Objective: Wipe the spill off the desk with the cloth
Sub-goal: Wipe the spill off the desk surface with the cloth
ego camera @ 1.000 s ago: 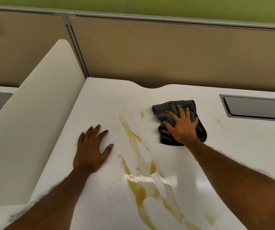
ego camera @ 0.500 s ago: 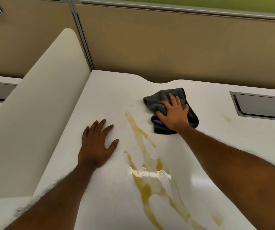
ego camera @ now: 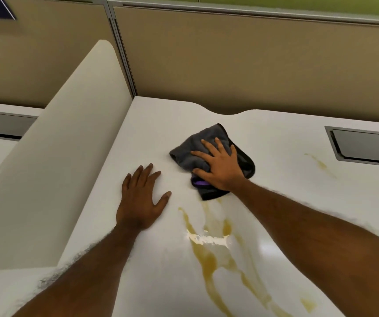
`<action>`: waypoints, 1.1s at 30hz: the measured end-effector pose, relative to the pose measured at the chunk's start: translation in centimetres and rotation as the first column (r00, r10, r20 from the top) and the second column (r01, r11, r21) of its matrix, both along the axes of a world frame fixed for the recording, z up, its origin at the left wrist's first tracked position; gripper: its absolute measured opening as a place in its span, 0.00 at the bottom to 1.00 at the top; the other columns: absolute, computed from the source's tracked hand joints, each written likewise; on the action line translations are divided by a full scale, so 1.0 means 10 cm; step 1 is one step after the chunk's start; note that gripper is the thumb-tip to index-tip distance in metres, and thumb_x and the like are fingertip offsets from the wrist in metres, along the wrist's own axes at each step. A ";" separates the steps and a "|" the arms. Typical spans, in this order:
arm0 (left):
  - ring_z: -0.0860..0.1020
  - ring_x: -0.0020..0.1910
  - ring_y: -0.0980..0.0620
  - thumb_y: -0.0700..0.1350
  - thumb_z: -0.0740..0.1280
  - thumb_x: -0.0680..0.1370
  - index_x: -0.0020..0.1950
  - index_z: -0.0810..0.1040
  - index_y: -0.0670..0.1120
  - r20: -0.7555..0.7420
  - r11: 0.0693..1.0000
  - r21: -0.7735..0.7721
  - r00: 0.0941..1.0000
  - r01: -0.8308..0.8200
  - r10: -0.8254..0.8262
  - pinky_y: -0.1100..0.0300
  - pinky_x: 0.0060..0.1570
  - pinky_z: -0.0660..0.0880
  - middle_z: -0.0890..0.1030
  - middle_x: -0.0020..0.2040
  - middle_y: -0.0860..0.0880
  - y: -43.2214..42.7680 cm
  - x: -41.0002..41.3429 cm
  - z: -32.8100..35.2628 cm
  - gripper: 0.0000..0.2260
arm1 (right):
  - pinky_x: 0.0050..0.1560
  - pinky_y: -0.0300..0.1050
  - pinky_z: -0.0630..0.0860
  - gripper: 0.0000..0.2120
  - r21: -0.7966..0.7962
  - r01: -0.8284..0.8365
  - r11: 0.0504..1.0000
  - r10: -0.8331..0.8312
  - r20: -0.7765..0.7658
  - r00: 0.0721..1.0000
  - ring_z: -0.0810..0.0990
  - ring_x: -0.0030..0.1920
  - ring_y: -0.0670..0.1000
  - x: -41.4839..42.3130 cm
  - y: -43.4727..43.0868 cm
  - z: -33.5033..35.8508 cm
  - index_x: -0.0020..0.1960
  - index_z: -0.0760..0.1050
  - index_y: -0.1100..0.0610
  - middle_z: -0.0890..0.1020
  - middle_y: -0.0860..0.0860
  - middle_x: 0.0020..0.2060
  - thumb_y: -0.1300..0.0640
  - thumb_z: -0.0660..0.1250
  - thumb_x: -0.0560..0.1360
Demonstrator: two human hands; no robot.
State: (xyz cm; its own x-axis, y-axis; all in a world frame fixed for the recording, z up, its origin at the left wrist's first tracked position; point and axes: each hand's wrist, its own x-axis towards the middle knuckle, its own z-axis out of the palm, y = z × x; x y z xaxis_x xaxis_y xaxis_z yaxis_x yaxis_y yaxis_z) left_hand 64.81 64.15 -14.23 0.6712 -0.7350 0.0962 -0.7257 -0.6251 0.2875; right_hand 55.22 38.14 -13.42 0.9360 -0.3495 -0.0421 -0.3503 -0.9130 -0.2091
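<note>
A dark grey cloth with a purple tag lies crumpled on the white desk. My right hand presses flat on top of it, fingers spread. A yellow-brown spill runs in streaks from just below the cloth toward the near edge, with a glare patch across it. A small separate streak of spill sits to the right. My left hand rests flat on the desk left of the spill, palm down, holding nothing.
A white curved divider rises along the desk's left side. Tan partition panels close off the back. A grey recessed cable hatch sits at the right; another hatch lies on the neighbouring desk at the left.
My right hand has slid the cloth leftward over the upper end of the spill, and that upper streak is gone from view. My left hand has stayed put.
</note>
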 end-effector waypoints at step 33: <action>0.61 0.77 0.46 0.54 0.55 0.79 0.74 0.66 0.47 -0.061 0.990 -0.141 0.998 -0.012 0.003 0.46 0.76 0.53 0.67 0.75 0.46 0.05 -0.09 0.05 0.25 | 0.71 0.74 0.45 0.31 -0.034 0.187 0.982 -0.188 -0.028 0.982 0.43 0.79 0.57 -0.84 0.44 0.04 0.75 0.55 0.34 0.51 0.45 0.79 0.29 0.51 0.74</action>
State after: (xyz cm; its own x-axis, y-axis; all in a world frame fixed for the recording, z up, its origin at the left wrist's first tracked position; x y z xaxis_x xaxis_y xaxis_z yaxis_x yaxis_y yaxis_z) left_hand 63.90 64.65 -13.75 0.6844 -0.7118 0.1579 -0.6997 -0.5803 0.4168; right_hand 46.83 42.53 -13.06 0.8522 -0.5201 -0.0569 -0.5216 -0.8364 -0.1681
